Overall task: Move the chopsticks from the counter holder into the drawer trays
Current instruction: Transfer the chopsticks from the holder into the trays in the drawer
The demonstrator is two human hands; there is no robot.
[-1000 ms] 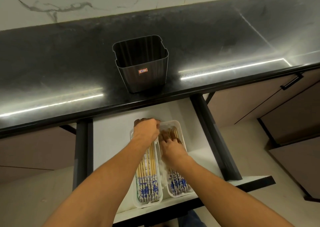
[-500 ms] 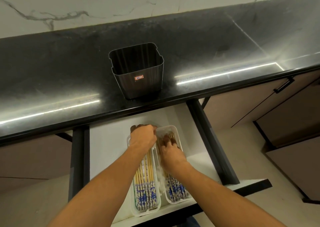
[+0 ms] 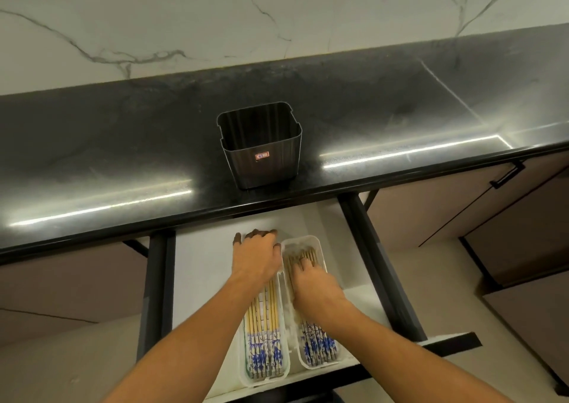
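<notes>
A black ribbed holder [image 3: 261, 147] stands upright on the dark stone counter [image 3: 123, 144] near its front edge, its inside showing no chopsticks; below it the white drawer [image 3: 200, 267] is pulled out, and two clear plastic trays lie side by side in it, touching or nearly so; the left tray [image 3: 266, 381] holds yellow-shafted chopsticks [image 3: 263, 335] with blue-and-white patterned ends toward the viewer, and the right tray [image 3: 308, 244] holds darker chopsticks [image 3: 317, 344] with the same patterned ends; the left hand [image 3: 257, 258] lies palm down over the far end of the left tray, fingers curled over its far rim, though whether they grip anything cannot be told; the right hand [image 3: 311, 282] rests flat on the chopsticks in the right tray, fingers loosely spread and pressing on the tips, closed around nothing.
</notes>
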